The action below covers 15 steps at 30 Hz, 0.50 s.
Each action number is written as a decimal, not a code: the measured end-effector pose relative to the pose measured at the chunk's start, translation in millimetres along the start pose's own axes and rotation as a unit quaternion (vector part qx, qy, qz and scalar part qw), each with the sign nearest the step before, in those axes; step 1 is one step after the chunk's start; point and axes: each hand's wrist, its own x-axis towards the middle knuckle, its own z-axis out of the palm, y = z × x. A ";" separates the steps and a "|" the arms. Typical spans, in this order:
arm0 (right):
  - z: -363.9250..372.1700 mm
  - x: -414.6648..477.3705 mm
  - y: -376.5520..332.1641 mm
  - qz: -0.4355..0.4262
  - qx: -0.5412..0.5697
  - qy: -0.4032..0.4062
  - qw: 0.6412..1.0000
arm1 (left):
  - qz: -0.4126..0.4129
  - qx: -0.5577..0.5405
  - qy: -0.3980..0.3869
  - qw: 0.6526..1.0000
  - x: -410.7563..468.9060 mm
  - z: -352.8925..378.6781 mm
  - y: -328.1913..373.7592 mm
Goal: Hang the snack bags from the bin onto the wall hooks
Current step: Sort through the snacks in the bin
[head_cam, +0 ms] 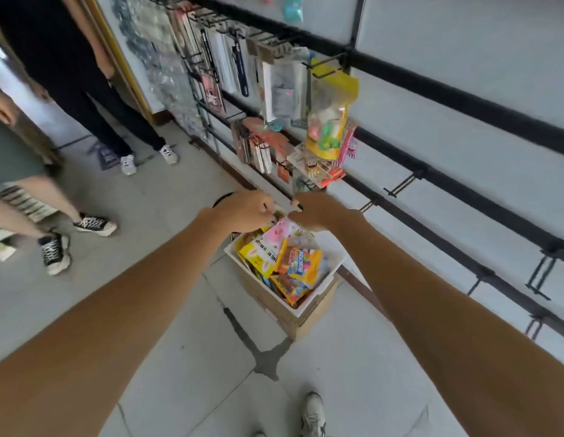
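The light is bright, soft and even, and it is strongest at the far left, where the floor is washed out almost to white. Only faint shadows lie under the shoes of the people who stand there. The clear packets on the wall show pale glare, the packets further left melt into blur, and the print on the pink snack bag is soft too. The wide lens bends the black rails and stretches the forearms at the near edges.
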 end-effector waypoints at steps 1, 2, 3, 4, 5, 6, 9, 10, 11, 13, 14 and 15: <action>7.9 11.3 1.9 0.002 0.003 -0.012 1.000 | -0.004 -0.005 -0.010 1.000 7.8 7.6 -9.2; 15.8 22.3 3.6 0.003 0.008 -0.022 1.000 | -0.009 -0.009 -0.020 1.000 16.2 13.5 -18.7; 23.7 33.2 5.6 0.006 0.012 -0.032 0.999 | -0.014 -0.013 -0.028 0.999 25.8 19.2 -29.1; 31.3 43.1 7.7 0.010 0.012 -0.041 0.999 | -0.017 -0.021 -0.036 0.999 35.6 23.9 -39.2; 39.5 53.6 10.9 0.015 0.012 -0.048 0.999 | -0.017 -0.029 -0.047 0.998 45.7 28.8 -48.4; 47.0 62.5 14.6 0.026 0.014 -0.056 0.998 | -0.017 -0.033 -0.061 0.997 56.5 33.8 -57.5; 70.5 89.9 29.8 0.069 0.033 -0.068 0.995 | -0.002 -0.028 -0.100 0.995 93.3 45.9 -82.1; 80.2 100.9 37.2 0.087 0.042 -0.064 0.993 | 0.003 -0.029 -0.101 0.995 110.8 52.1 -90.4; 88.1 107.3 43.8 0.100 0.049 -0.056 0.992 | 0.008 -0.030 -0.094 0.995 122.5 57.6 -95.5; 105.8 118.8 54.5 0.123 0.067 -0.062 0.988 | 0.027 -0.038 -0.099 0.994 143.8 73.9 -102.8; 116.8 123.9 60.5 0.135 0.073 -0.074 0.985 | 0.040 -0.040 -0.114 0.992 153.9 86.3 -105.0; 129.9 129.7 68.5 0.148 0.076 -0.088 0.982 | 0.046 -0.039 -0.130 0.990 164.1 102.1 -108.1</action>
